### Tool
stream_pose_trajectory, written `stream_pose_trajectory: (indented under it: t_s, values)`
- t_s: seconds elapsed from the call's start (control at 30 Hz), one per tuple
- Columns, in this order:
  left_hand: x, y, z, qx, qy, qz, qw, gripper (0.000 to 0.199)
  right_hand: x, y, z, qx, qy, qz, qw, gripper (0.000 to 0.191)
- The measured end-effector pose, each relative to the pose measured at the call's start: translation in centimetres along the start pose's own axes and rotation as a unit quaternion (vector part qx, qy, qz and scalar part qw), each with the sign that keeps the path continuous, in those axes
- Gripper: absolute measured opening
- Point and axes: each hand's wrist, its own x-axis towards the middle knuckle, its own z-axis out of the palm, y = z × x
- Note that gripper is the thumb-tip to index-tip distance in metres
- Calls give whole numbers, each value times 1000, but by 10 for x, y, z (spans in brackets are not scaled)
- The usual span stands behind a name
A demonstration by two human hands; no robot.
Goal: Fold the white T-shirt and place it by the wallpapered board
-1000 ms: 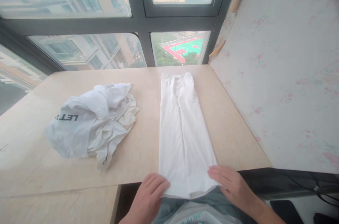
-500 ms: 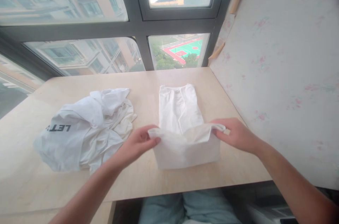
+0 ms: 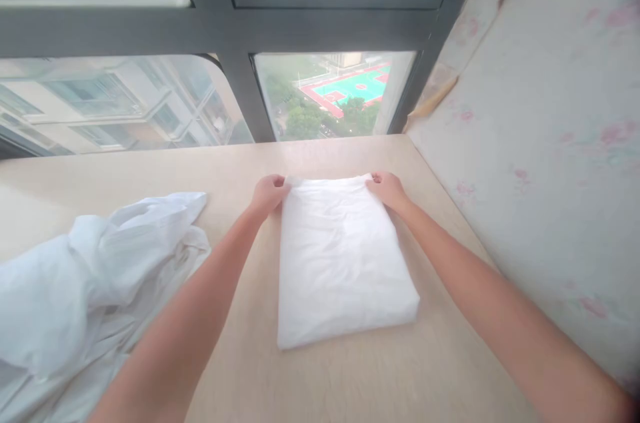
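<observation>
A white shirt (image 3: pixel 345 263) lies folded into a near-rectangle on the wooden tabletop (image 3: pixel 320 383), its surface slightly wrinkled. My left hand (image 3: pixel 271 194) pinches the far left corner of the folded cloth. At the far right corner, my right hand (image 3: pixel 388 188) grips the cloth between thumb and fingers. The upper layer now reaches the far edge and hides the layers beneath it.
To the left, a loose heap of white clothes (image 3: pixel 100 276) lies crumpled on the tabletop. Beyond the far table edge stands a dark-framed window (image 3: pixel 330 30). A flowered wall (image 3: pixel 540 163) borders the right side.
Both hands have carried the shirt's near edge away from me and laid it over the far part, covering it. The view has moved closer to the table.
</observation>
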Motion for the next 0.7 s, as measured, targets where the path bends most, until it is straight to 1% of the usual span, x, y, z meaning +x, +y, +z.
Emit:
stream_pose_trajectory:
  t_s: [0.07, 0.1, 0.17, 0.2, 0.23, 0.27, 0.3, 0.33, 0.37, 0.4, 0.43, 0.47, 0.5, 0.53, 0.57, 0.63, 0.7]
  values:
    - [3, -11, 6, 22, 20, 5, 1000, 23, 10, 17, 4, -8, -6, 13, 1000, 33]
    - [3, -13, 7, 34, 30, 6, 999, 25, 14, 23, 3, -13, -8, 19, 1000, 32]
    - [-4, -9, 10, 60, 61, 3, 996, 32, 16, 26, -1, -41, 6, 24, 999, 33]
    - [-11, -3, 11, 84, 81, 14, 993, 37, 13, 23, -5, -70, 22, 15, 997, 35]
    - [-21, 5, 13, 115, 98, 39, 988, 42, 6, 18, -8, -104, 42, -4, 994, 39]
    - [-35, 15, 15, 150, 108, 79, 980, 44, -6, 9, -10, -139, 62, -33, 988, 41]
    - [-51, 25, 17, 187, 106, 130, 968, 45, -22, 0, -11, -166, 78, -72, 980, 42]
    - [-70, 35, 21, 223, 91, 184, 953, 45, -41, -10, -11, -183, 83, -117, 973, 43]
    - [-91, 43, 25, 250, 65, 230, 938, 45, -63, -19, -8, -191, 78, -162, 965, 43]
    - [-111, 49, 30, 273, 36, 260, 925, 46, -86, -26, -3, -193, 59, -208, 957, 44]
    - [-130, 51, 36, 295, 11, 274, 916, 48, -107, -29, 3, -202, 28, -249, 947, 46]
    - [-146, 49, 42, 315, -5, 270, 910, 51, -125, -29, 10, -222, 3, -270, 937, 47]
    - [-159, 44, 48, 334, -15, 256, 907, 54, -139, -24, 16, -246, -8, -272, 930, 48]
    - [-168, 38, 54, 350, -18, 235, 906, 57, -147, -17, 23, -272, -13, -256, 927, 50]
    - [-174, 30, 59, 363, -17, 215, 907, 60, -151, -7, 28, -296, -17, -234, 926, 52]
    - [-177, 18, 67, 380, -13, 189, 905, 63, -149, 13, 32, -326, -36, -202, 923, 58]
    - [-176, 15, 70, 389, -11, 179, 903, 65, -144, 24, 31, -339, -58, -196, 918, 60]
